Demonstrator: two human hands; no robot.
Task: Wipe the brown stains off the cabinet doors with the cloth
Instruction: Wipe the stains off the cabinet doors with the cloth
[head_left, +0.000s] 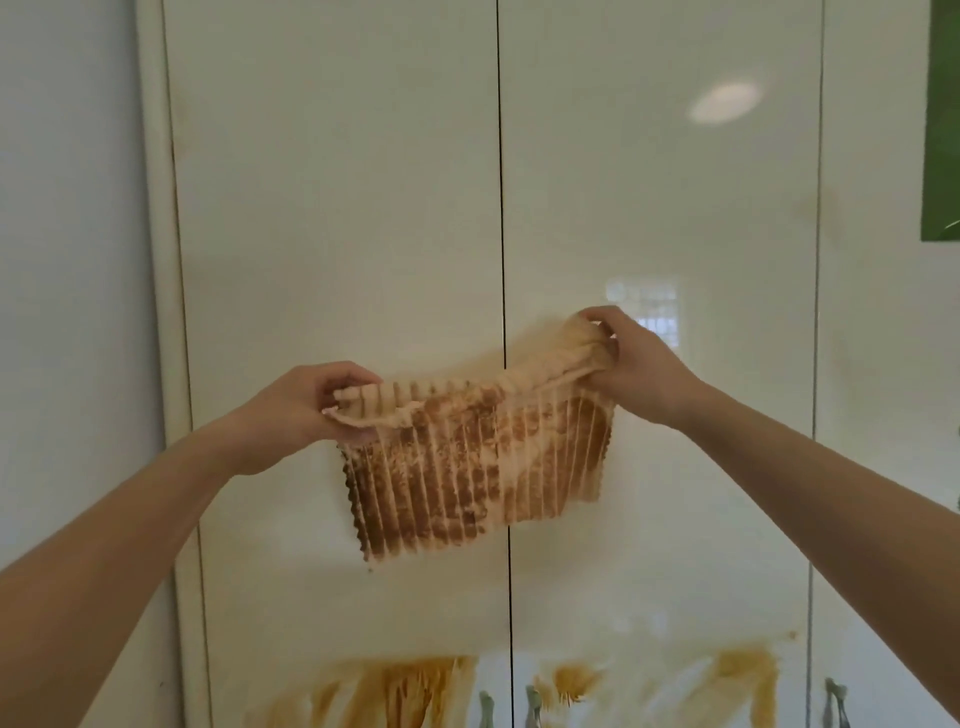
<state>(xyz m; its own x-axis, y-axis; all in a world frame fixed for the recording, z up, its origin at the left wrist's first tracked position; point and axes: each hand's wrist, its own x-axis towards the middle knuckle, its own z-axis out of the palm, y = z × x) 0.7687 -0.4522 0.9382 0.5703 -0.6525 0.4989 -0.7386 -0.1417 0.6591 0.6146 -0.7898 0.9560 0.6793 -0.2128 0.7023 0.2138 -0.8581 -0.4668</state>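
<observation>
1. I held the cloth (478, 462) stretched between both hands at about chest height, out in front of the cabinet doors (337, 234) and, as far as I could tell, not touching them.
2. My left hand (311, 405) was closed on the cloth's upper left corner; my right hand (631, 358) was closed on the bunched upper right corner, a little higher.
3. The cloth hung down from that top edge, its long axis running left to right, its ribbed face heavily soiled brown.
4. The remaining brown stains (405, 686) lay well below the cloth, low on both doors, streaked either side of the centre seam (503, 208).
5. I judged the next wipe lay straight down from my hands, both about equally near, and that a cleaner fold should face the doors first.
</observation>
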